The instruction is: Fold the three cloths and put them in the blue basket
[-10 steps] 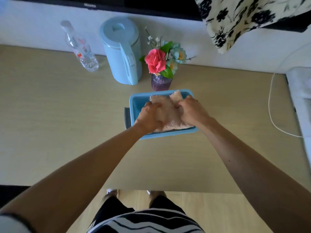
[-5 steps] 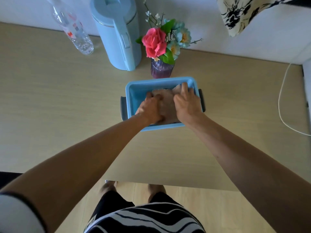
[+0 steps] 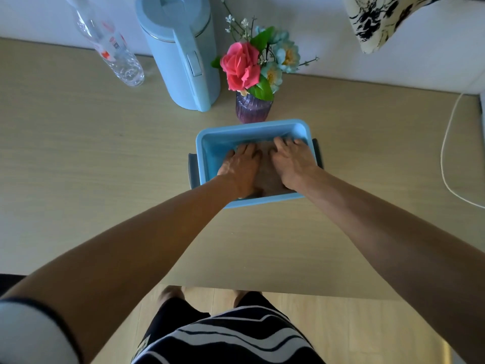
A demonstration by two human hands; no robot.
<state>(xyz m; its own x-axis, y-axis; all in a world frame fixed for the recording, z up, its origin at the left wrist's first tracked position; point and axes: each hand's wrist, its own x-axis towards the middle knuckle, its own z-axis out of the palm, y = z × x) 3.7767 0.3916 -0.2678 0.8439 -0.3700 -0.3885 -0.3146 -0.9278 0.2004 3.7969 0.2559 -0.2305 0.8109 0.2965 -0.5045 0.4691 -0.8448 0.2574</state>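
The blue basket [image 3: 207, 151] stands on the wooden table, just in front of the vase. Inside it lies a folded brownish-pink cloth [image 3: 266, 170], seen only between my hands. My left hand [image 3: 241, 166] rests flat on the cloth's left part, fingers stretched forward. My right hand [image 3: 294, 161] lies flat on its right part, fingertips near the basket's far wall. Neither hand grips the cloth. Whether other cloths lie underneath is hidden.
Behind the basket stand a purple vase with flowers [image 3: 252, 109], a light blue kettle [image 3: 181, 53] and a clear plastic bottle [image 3: 115, 53]. A white cable [image 3: 444, 153] runs along the table's right side. Patterned fabric [image 3: 380, 19] hangs at the top right.
Both hands have gone from holding the bunched cloth at the basket's rim to lying flat on it, deep inside the basket. The cloth has sunk lower.
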